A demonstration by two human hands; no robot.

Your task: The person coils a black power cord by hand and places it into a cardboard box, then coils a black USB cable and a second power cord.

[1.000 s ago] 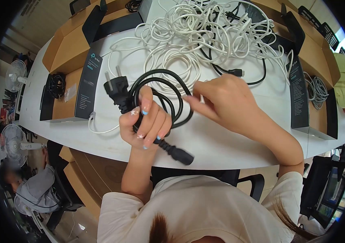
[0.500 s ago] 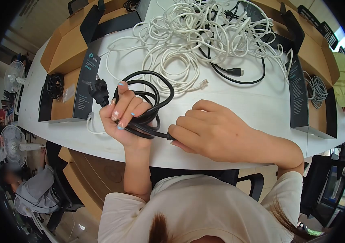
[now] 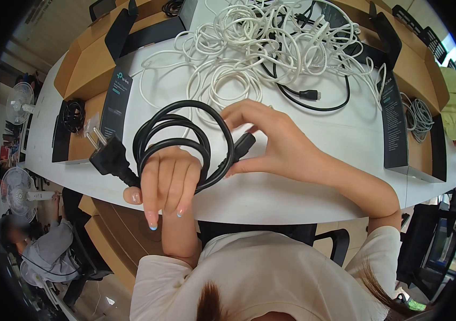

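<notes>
A black power cord (image 3: 230, 128) hangs in several loose loops around my left hand (image 3: 169, 176). That hand is turned with its fingers pointing down toward me, and the cord passes between thumb and fingers. The two-pin plug (image 3: 111, 156) sticks out to the left of my thumb, prongs up. At the right side of the loops, the cord's socket end (image 3: 245, 144) points up and right. My right hand (image 3: 284, 144) curves around this end with thumb and fingers apart, fingertips partly hidden behind the loops.
A tangled heap of white cables (image 3: 271, 43) covers the table's far side, with a black cable connector (image 3: 309, 95) beside it. Open cardboard boxes holding coiled cables stand left (image 3: 113, 107) and right (image 3: 395, 123). A person (image 3: 51, 246) sits at lower left.
My left hand has turned over, fingers now downward, and the loops have opened wider around it. My right hand has gone from a closed grip on the cord to spread fingers, showing the socket end.
</notes>
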